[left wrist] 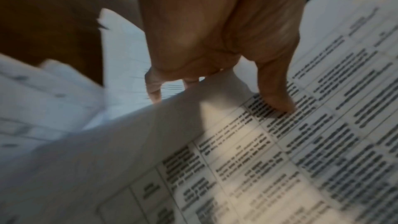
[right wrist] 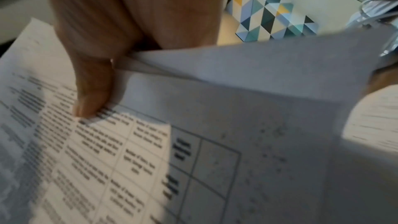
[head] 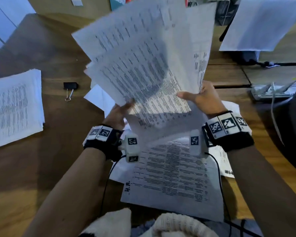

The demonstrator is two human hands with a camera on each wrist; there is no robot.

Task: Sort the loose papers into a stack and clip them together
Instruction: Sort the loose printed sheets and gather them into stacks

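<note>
I hold a fanned bunch of printed papers (head: 143, 65) up over the wooden table (head: 41, 48). My left hand (head: 121, 108) pinches its lower left edge, thumb (left wrist: 277, 98) on the printed face and fingers behind. My right hand (head: 198, 96) pinches the lower right side, thumb (right wrist: 92, 98) on top of the sheets (right wrist: 193, 159). More printed sheets (head: 174, 177) lie flat on the table under my wrists. A black binder clip (head: 70, 87) lies on the table to the left of the raised papers.
A thick stack of printed paper (head: 14, 106) lies at the left edge. A blank sheet (head: 263, 24) sits at the far right over dark gear and cables (head: 270, 63). A white power strip (head: 272, 91) lies at the right. A cream knitted sleeve (head: 174, 226) is at the bottom.
</note>
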